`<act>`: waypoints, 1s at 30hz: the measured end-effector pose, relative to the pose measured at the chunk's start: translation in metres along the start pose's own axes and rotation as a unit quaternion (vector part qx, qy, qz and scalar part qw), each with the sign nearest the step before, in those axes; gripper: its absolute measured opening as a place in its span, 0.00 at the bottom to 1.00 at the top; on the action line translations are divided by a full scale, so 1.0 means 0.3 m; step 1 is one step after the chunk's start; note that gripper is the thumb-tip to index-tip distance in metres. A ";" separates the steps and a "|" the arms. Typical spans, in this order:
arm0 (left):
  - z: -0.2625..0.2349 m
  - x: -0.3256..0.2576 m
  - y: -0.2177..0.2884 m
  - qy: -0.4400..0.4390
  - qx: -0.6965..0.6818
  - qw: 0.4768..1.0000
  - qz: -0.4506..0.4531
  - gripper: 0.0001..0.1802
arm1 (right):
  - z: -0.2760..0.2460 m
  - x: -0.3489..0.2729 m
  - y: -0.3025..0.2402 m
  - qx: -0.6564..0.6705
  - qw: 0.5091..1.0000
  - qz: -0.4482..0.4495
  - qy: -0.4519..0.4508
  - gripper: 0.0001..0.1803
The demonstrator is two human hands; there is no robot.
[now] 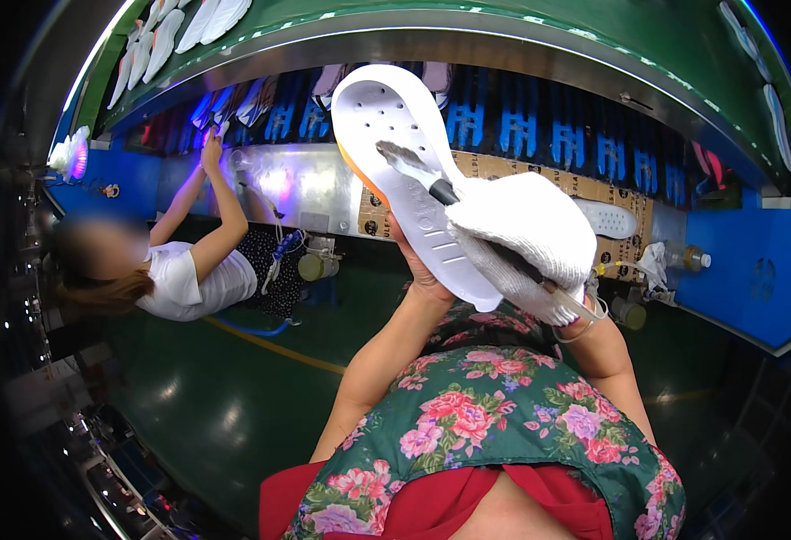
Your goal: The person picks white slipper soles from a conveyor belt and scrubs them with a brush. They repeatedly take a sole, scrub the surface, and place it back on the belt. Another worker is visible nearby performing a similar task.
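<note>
A white shoe sole (385,101) with small holes in its wider end and an orange edge is tilted up before me. My bare left hand (418,270) grips it from below and behind; most of its fingers are hidden by the sole. In a white knit glove, my right hand (530,234) is closed round a brush (413,166). The brush's bristles touch, or lie just over, the sole's inner face. A strap or cord hangs at the glove's wrist.
Beyond the sole runs a line of blue racks (517,130) beneath a green shelf (539,27). Another pale sole (610,219) lies on printed cardboard (539,171). A bottle (697,260) stands near the blue panel (746,270). At left a co-worker (193,279) reaches toward the line.
</note>
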State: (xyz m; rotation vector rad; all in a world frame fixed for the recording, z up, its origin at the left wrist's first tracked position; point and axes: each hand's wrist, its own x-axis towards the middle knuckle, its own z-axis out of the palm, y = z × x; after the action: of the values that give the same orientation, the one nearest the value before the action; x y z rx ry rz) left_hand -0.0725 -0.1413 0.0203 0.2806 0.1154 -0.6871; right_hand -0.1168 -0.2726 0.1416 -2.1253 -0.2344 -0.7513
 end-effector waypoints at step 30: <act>-0.052 0.080 -0.025 -0.088 0.002 0.992 -0.090 0.41 | 0.136 -0.035 0.010 -0.038 0.996 0.026 0.081 0.22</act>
State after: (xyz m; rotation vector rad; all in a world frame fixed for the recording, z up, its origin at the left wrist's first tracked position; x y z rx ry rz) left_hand -0.0590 -0.1568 -0.0010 0.2138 -0.0287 -0.8884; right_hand -0.1064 -0.2418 0.1148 -2.1204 -0.0643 -0.9108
